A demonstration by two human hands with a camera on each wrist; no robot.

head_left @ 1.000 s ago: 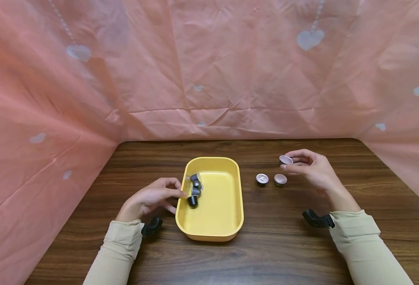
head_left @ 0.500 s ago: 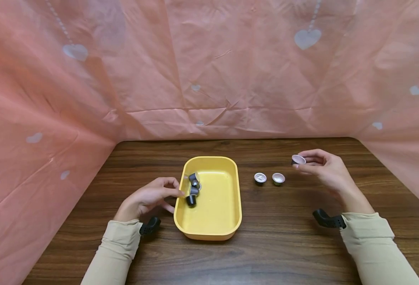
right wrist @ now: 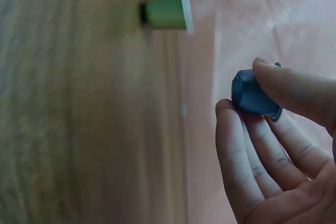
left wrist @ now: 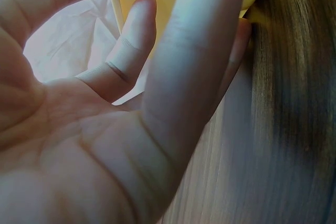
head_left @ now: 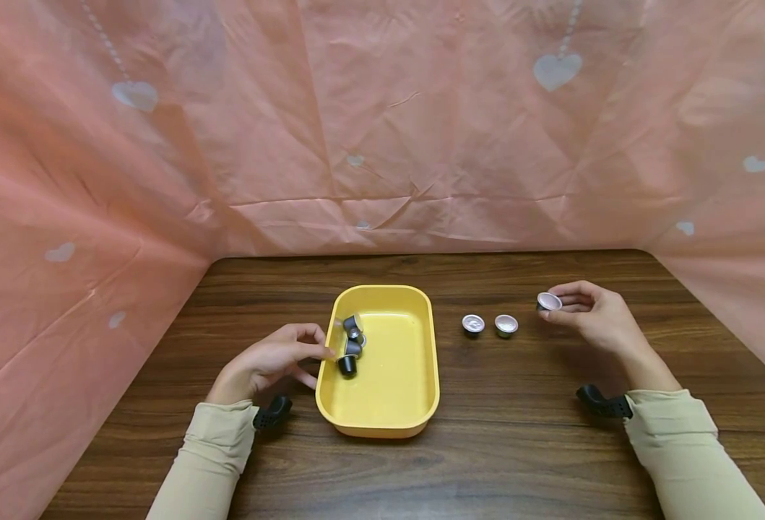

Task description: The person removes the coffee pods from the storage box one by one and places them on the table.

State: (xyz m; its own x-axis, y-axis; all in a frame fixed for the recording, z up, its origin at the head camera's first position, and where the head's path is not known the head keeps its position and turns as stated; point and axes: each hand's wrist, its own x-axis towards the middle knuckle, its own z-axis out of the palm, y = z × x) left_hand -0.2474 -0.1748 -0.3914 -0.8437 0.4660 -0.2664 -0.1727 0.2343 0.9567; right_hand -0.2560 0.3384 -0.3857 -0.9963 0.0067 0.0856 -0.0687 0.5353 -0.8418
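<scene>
My right hand [head_left: 593, 318] pinches a dark blue coffee capsule [right wrist: 254, 94] between thumb and fingers, its pale lid [head_left: 550, 301] facing up, just above the table. To its left stand a green capsule [right wrist: 167, 10] and another silver-lidded capsule [head_left: 473, 324], both upright with lids up. My left hand [head_left: 274, 361] holds the left rim of a yellow tray [head_left: 377, 431], with a digit over the rim and other fingers outside against the wall. Several dark capsules lie tipped along the tray's left side, among them a black capsule [head_left: 347, 366] and a grey capsule [head_left: 354, 348].
The tray and loose capsules are on a dark wooden table [head_left: 499, 448]. A pink curtain [head_left: 395, 130] with pale hearts hangs behind and along both sides. Black straps circle both wrists, at the sleeve cuffs.
The right hand has moved right with the blue capsule, then lowered it toward the table beside the two standing capsules. The left hand stays at the tray's rim.
</scene>
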